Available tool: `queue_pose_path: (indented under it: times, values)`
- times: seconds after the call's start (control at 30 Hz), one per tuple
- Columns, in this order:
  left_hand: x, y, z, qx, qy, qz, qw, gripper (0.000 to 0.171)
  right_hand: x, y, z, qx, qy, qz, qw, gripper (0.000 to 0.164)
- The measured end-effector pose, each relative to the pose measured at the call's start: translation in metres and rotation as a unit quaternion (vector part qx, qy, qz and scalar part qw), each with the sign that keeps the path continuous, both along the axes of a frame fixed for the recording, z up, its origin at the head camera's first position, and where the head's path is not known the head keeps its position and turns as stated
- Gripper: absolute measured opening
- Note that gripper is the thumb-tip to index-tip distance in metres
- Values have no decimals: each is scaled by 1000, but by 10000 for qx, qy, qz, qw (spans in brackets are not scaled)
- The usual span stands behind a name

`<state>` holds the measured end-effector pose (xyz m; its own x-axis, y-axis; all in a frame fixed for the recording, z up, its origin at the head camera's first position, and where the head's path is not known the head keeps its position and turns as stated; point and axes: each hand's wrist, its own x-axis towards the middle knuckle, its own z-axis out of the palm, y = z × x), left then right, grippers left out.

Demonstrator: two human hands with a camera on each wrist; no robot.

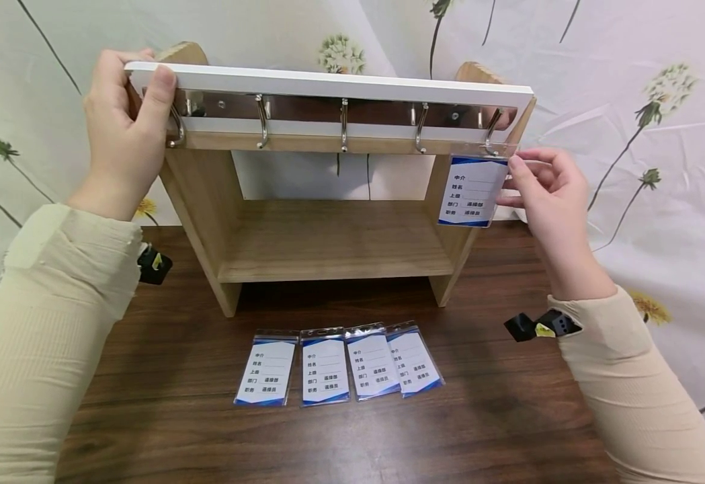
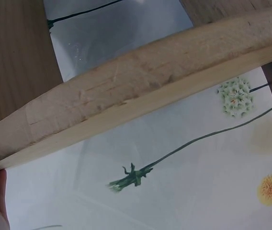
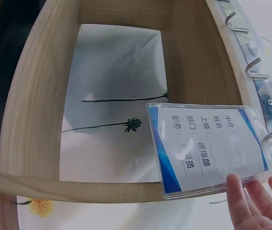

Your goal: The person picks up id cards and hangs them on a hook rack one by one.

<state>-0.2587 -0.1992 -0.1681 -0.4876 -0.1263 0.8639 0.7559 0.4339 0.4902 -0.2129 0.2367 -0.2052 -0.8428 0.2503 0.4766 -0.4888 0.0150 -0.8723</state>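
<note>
My left hand (image 1: 125, 128) grips the left end of a white hook rack (image 1: 304, 79), thumb on its front. The rack is fixed across the top of a wooden shelf (image 1: 340, 235), and a finger touches the shelf's side panel (image 2: 126, 86) in the left wrist view. With thumb and fingers my right hand (image 1: 548, 195) pinches the upper right edge of a clear badge holder (image 1: 474, 191) with a blue and white card. The holder's top edge is at the rightmost hook (image 1: 493, 131); whether the hook passes through its slot I cannot tell.
Several more badge holders (image 1: 324, 370) lie in a row on the dark wooden table (image 1: 352, 444) before the shelf, the two on the right overlapping. More metal hooks (image 1: 344, 128) line the rack. A flower-print cloth (image 1: 630, 40) hangs behind.
</note>
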Motion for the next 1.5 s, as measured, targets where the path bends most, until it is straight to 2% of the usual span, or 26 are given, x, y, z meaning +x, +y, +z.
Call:
queue_pose_path:
  times: [0.17,0.33,0.4,0.53,0.63,0.77,1.1,1.27,1.5]
  values:
    - [0,-1,-1,-98,85,-17,9999,18,7,3,-6,-526,201,-237,9981,12]
    - [1,0,0,-25,-47,31,10000,16,15,5,-13,-837,444,-520,9941,8]
    - [2,0,0,5,-100,29,9999,16,18,6,-16,-951,500,-507,9929,8]
    - [1,-1,1,-195,42,-10,9998,15,23,6,-23,-1129,511,-389,9915,9]
    - [1,-1,1,-165,36,4,9999,16,26,6,-28,-1153,483,-364,9915,11]
    - [2,1,1,62,-147,77,9998,16,31,7,-35,-1231,479,-355,9906,11]
    - [2,2,0,112,-272,99,9995,13,39,4,-64,-1605,164,-272,9865,12]
    - [2,2,0,53,-188,87,9998,13,43,1,-81,-1414,-148,-410,9890,8]
    - [2,1,0,144,-288,188,9993,13,42,0,-98,-1226,-591,-452,9897,4]
